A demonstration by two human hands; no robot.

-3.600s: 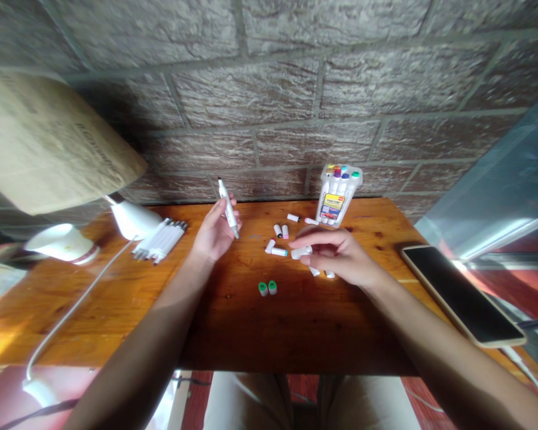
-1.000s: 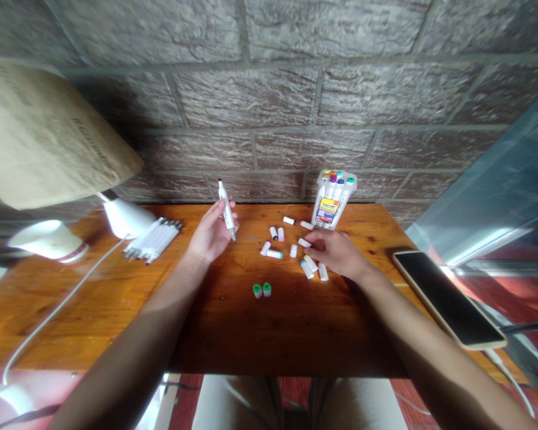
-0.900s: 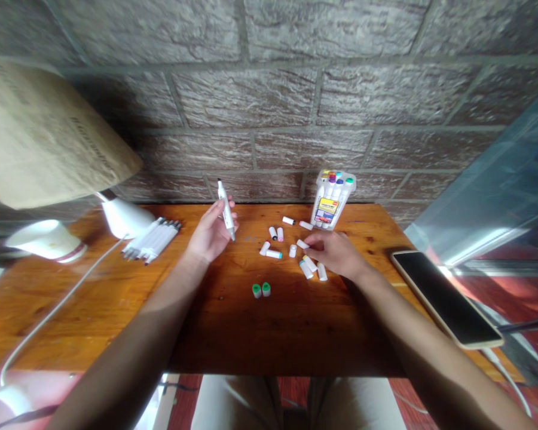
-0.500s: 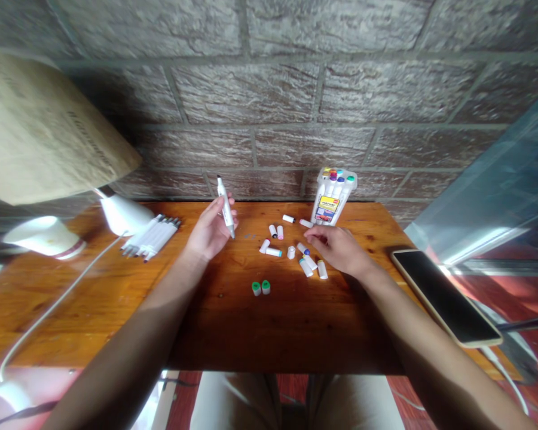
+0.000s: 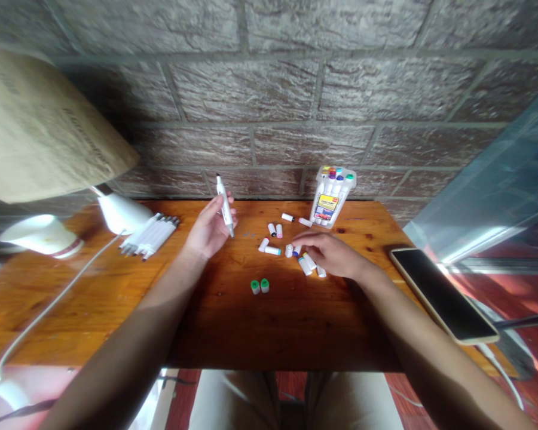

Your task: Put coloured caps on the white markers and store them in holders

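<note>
My left hand (image 5: 210, 226) grips a white marker (image 5: 225, 209) upright at a slight tilt, its dark tip bare at the top and its grey end down. Above the loose caps, my right hand (image 5: 329, 252) has its fingertips closed on a blue-ended marker cap (image 5: 297, 249), partly hidden. Just left of that stands a white cap (image 5: 289, 251). Under the right hand lie a light-blue-ended cap (image 5: 305, 266) and yellow-ended caps (image 5: 310, 261). Further left are a cyan-ended cap (image 5: 272, 251), pink-ended caps (image 5: 279, 231) and black-ended caps (image 5: 288, 217). Two green-topped caps (image 5: 260, 286) stand nearer me.
A clear case of markers (image 5: 332, 200) stands near the brick wall at the back. Several white markers (image 5: 150, 236) lie by the lamp base (image 5: 121, 215), beside a paper cup (image 5: 45, 236). A phone (image 5: 443, 295) with a cable rests on the wooden table's (image 5: 233, 334) right edge.
My right hand has moved left and slightly toward me, onto the blue-ended cap, which has shifted a little left. My left hand still holds the marker in much the same place.
</note>
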